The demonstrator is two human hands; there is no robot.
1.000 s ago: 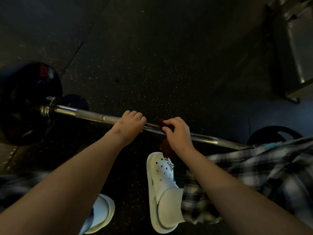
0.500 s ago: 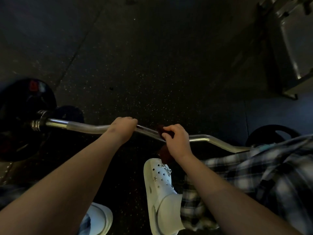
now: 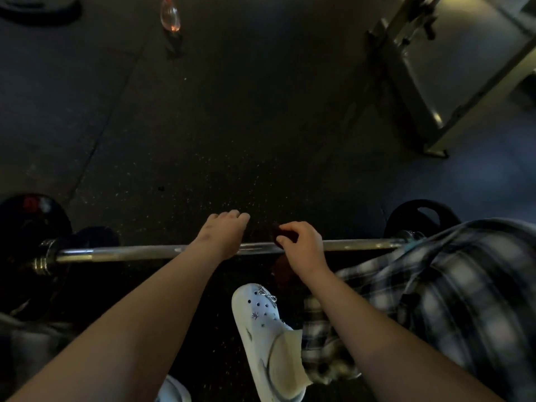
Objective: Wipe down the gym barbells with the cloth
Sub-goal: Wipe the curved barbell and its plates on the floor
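Note:
A chrome barbell (image 3: 139, 253) lies level across the view above the dark rubber floor, with black plates on its left end (image 3: 32, 227) and right end (image 3: 420, 219). My left hand (image 3: 223, 236) rests its palm on the middle of the bar, and its fingers reach forward past the bar. My right hand (image 3: 303, 246) pinches a dark red cloth (image 3: 285, 234) against the bar, just to the right of the left hand. Part of the cloth hangs below the bar. The far right of the bar is hidden behind my plaid clothing.
My white clog (image 3: 266, 329) stands just under the bar, and the other shoe (image 3: 174, 390) is at the bottom edge. A pink bottle (image 3: 170, 15) stands on the floor far ahead. A metal machine frame (image 3: 435, 82) fills the top right. A loose plate (image 3: 37, 10) lies at the top left.
The bar now sits level instead of sloping, and more of the floor ahead shows. My left hand's fingers have uncurled from the bar and stretch forward. My right hand keeps the cloth on the bar.

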